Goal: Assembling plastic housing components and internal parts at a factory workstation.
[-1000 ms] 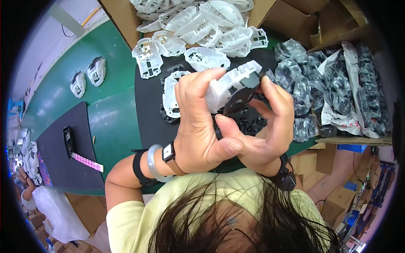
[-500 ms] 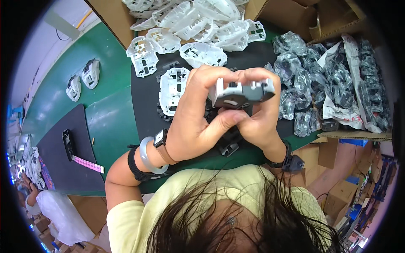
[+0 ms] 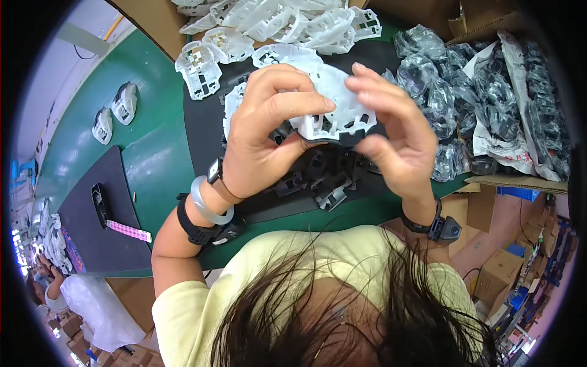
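Note:
In front of my chest, my left hand [image 3: 264, 125] grips a white plastic shell [image 3: 343, 101] with cut-outs. Its thumb is underneath and its fingers lie over the left edge. A dark part runs along the shell's near edge, fitted against it. My right hand [image 3: 403, 137] is at the shell's right side with fingers apart and slightly blurred; whether a fingertip touches the shell I cannot tell. Beneath my hands, several black plastic parts [image 3: 332, 191] lie on the black mat [image 3: 202, 131]. Another white shell [image 3: 231, 101] is partly hidden behind my left hand.
At the back, white shells [image 3: 269, 21] are heaped by a cardboard box [image 3: 147, 24]. Dark parts in clear bags [image 3: 428, 92] fill the right side. Two white shells [image 3: 124, 104] sit far left, above a black piece [image 3: 99, 205] with a pink checkered strip [image 3: 128, 231].
The held piece has turned from edge-on so its white face now shows. My right hand has opened its grip and shifted right. The left hand keeps hold and has moved slightly left.

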A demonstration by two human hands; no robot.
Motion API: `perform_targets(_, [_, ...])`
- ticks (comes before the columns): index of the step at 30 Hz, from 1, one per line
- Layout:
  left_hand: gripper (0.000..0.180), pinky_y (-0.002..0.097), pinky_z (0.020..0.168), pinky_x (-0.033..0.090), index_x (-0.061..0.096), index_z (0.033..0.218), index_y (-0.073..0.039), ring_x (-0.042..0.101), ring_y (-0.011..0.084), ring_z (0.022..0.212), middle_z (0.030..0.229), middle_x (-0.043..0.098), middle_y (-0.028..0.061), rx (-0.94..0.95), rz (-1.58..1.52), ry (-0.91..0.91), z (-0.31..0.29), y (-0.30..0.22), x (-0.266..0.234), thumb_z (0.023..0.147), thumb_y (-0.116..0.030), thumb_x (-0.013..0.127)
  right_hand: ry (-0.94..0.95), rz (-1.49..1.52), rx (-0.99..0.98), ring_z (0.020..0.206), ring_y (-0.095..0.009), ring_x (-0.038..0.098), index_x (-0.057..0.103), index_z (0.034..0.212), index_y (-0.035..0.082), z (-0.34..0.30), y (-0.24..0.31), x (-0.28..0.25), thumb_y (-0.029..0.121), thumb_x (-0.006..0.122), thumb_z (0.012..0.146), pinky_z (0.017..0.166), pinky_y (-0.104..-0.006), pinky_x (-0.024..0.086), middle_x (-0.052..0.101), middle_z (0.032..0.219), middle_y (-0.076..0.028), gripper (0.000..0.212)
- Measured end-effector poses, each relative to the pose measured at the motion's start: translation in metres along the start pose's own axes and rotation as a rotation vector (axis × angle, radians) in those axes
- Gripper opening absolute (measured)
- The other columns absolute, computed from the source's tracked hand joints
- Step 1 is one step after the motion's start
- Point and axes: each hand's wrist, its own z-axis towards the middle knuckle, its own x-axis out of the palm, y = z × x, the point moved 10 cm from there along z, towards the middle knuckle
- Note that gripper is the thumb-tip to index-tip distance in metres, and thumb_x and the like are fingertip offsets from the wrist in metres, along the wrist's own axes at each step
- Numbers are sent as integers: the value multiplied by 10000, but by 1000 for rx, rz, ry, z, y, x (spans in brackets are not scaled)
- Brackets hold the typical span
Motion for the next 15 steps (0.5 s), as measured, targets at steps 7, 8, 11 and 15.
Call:
perform_targets(7, [298,302,810,404,613,970,-23,519,199,902,941,586,88,-297,-323,-185,-18,10,-3,802,-257,689,-74,143,-2,935,-218,605,610,979,-8,-2,-1,16,18,659,784,827,-304,480,624,978,-109,202])
perform_targets(8, [270,275,777,412,607,959,-14,527,161,858,905,593,79,-390,-393,-226,-20,15,-2,829,-244,666,-158,148,74,914,-204,603,605,982,-13,-5,-4,16,14,647,798,805,-289,486,619,987,-105,190])
perform_targets(11, [247,262,731,427,602,946,-4,539,144,774,866,593,62,-556,-147,-65,-14,18,-13,844,-224,646,-161,145,160,984,-177,569,563,1088,5,-8,-14,12,50,642,827,844,-286,469,579,1076,-101,277])
perform_targets(15, [348,256,648,414,623,887,-3,505,103,694,797,597,27,-771,239,-348,-25,102,-167,959,-294,446,-317,-13,428,1075,-148,504,468,1228,24,-39,-40,-39,56,626,840,900,-287,424,533,1134,-95,421])
